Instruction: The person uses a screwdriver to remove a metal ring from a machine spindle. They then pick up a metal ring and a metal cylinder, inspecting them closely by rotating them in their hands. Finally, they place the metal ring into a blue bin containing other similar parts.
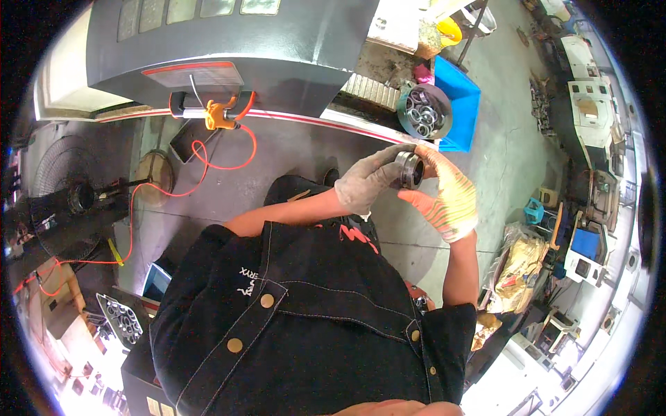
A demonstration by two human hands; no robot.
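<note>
A: Head view, only one. What do the hands hold?

B: A dark metal ring (409,170), right of centre, upper half of the frame. Both hands on it. It is held in the air above the grey floor (298,152), in front of the person's dark shirt (305,305).

A: Left hand?

B: The left hand (368,182) wears a grey glove, comes in from the left, fingers curled round the ring's left side and top, clamped on it.

A: Right hand?

B: The right hand (447,194) wears a yellow and orange striped glove, sits right of the ring. Fingers wrapped behind and over its right side, thumb stretched out under it toward the left. Also gripping the ring.

A: Which way does the ring point?

B: It is short and wide. Its bore axis runs roughly level, open face turned toward the right of the frame and slightly to the camera. Exact tilt is hard to tell, gloves cover much of it.

A: Around it?

B: Above it, upper right of centre, a round tray of metal rings (424,111) beside a blue bin (461,104). Dark machine housing (229,41) across the top. An orange air gun (220,114) with a coiled orange hose (208,163) hangs upper left. A fan (66,187) at the left edge.
</note>
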